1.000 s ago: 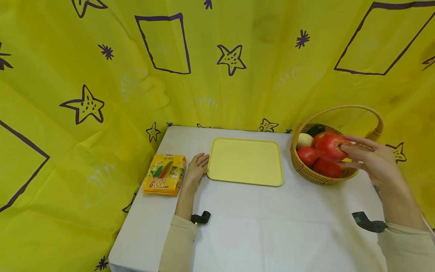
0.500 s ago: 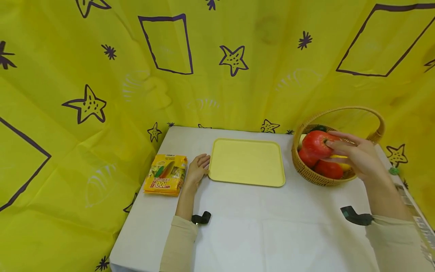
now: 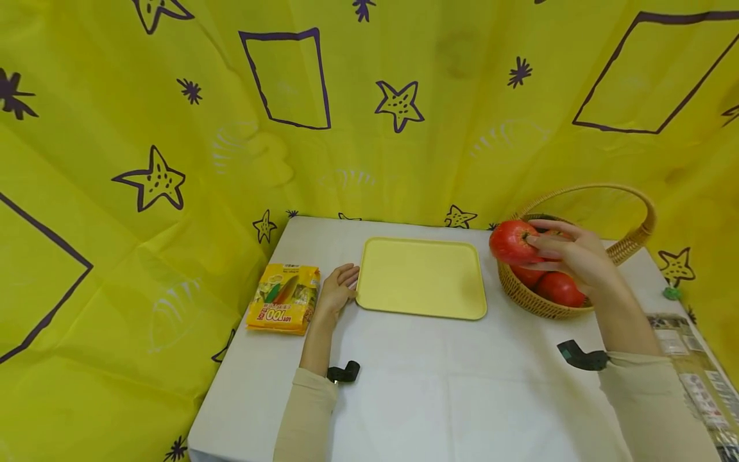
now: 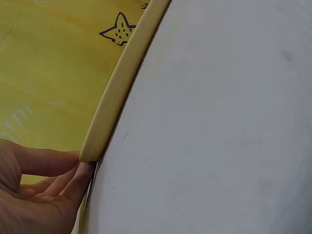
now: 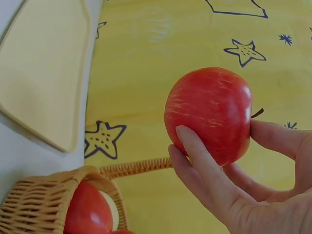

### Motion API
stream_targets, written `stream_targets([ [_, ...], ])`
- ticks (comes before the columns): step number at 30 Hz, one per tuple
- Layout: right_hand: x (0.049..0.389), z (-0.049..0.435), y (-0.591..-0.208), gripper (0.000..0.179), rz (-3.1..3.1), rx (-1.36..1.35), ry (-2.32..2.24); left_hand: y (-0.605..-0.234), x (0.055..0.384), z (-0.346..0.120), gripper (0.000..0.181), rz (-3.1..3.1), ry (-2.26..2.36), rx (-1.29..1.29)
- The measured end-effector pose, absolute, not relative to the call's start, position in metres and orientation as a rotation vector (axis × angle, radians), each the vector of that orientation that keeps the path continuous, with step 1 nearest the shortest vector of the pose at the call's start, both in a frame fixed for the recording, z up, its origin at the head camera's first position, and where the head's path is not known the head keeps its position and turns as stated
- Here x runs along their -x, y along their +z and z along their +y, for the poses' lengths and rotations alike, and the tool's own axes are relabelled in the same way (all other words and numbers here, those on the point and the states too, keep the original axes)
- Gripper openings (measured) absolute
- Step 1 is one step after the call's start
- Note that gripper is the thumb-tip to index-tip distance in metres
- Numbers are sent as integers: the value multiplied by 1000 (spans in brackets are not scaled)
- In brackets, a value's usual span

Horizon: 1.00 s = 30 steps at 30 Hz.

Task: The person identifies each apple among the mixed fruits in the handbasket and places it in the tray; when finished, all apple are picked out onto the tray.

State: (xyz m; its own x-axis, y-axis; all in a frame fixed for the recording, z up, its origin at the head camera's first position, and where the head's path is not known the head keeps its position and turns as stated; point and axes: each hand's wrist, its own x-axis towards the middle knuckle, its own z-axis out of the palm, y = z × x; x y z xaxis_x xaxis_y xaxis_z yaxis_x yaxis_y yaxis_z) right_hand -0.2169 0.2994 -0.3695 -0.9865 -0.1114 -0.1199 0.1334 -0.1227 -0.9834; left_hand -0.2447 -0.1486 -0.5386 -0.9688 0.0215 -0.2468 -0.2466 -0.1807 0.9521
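A red apple (image 5: 209, 114) with a short dark stem is pinched between the thumb and fingers of my right hand (image 3: 568, 253). In the head view the apple is raised over the left rim of a wicker basket (image 3: 528, 295). More red fruit (image 3: 560, 290) lies in that basket, partly covered by the hand. My left hand (image 3: 337, 290) is at the left edge of a pale yellow tray (image 3: 421, 277). In the left wrist view its thumb and fingers (image 4: 51, 163) hold the tray's rim near a corner.
An orange-yellow snack bag (image 3: 284, 298) lies left of my left hand on the white table (image 3: 404, 385). The basket's tall handle (image 3: 646, 221) arches behind my right hand. A yellow patterned curtain (image 3: 358, 96) hangs behind the table.
My right hand has carried the apple leftward from above the basket's middle to its left rim. The left hand stays at the tray's edge.
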Motion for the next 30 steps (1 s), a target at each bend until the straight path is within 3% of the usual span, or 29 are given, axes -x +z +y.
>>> stream_targets([
  [8, 231, 281, -371, 32, 1947, -7, -2212, -540, 247, -150, 79, 1900, 2299, 234],
  [30, 266, 244, -375, 71, 2090, -61, -1956, -541, 246, -149, 76, 1918, 2275, 261],
])
